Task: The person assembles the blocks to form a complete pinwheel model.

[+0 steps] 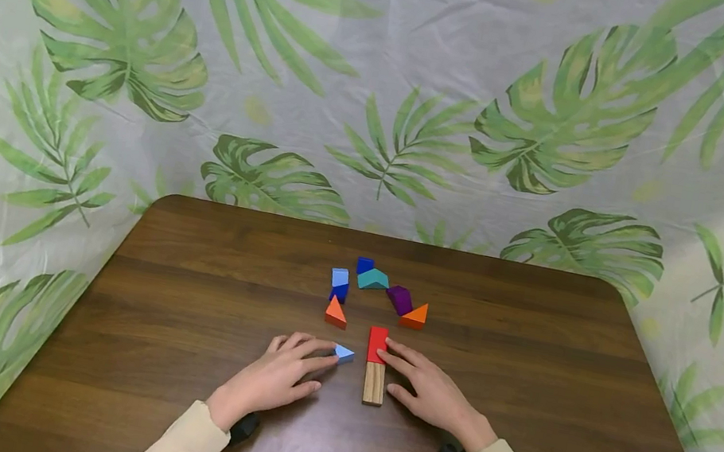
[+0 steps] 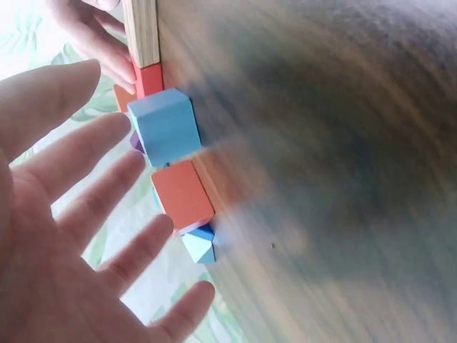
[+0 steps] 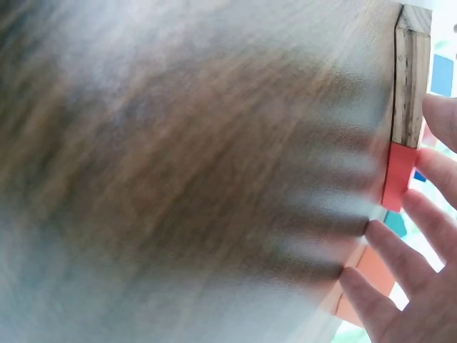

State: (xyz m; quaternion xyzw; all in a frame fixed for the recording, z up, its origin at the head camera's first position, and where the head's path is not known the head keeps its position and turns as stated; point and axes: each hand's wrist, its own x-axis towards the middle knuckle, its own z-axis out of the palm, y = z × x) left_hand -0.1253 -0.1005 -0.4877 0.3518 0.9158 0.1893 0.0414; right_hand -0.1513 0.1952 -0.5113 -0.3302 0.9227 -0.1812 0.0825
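Note:
My left hand [image 1: 280, 375] rests low over the table, its fingers stretched out and the fingertips beside a light blue triangular block [image 1: 344, 355]. In the left wrist view those fingers are spread, and the light blue block [image 2: 168, 128] stands just past the fingertips. My right hand [image 1: 440, 395] touches the right side of a red rectangular block [image 1: 377, 344] with extended fingertips. Directly in front of the red block, end to end with it, lies a plain wooden block [image 1: 374, 384]. In the right wrist view the right thumb is near this wooden block [image 3: 408, 86].
Behind the hands, small blocks form a loose arc: an orange-red triangle [image 1: 336, 314], a light blue block [image 1: 340, 279] against dark blue, another dark blue block [image 1: 365, 265], a teal one [image 1: 373, 280], a purple one [image 1: 401, 300] and an orange triangle [image 1: 415, 316]. A leaf-patterned cloth [image 1: 398, 103] hangs behind the brown table [image 1: 180, 267].

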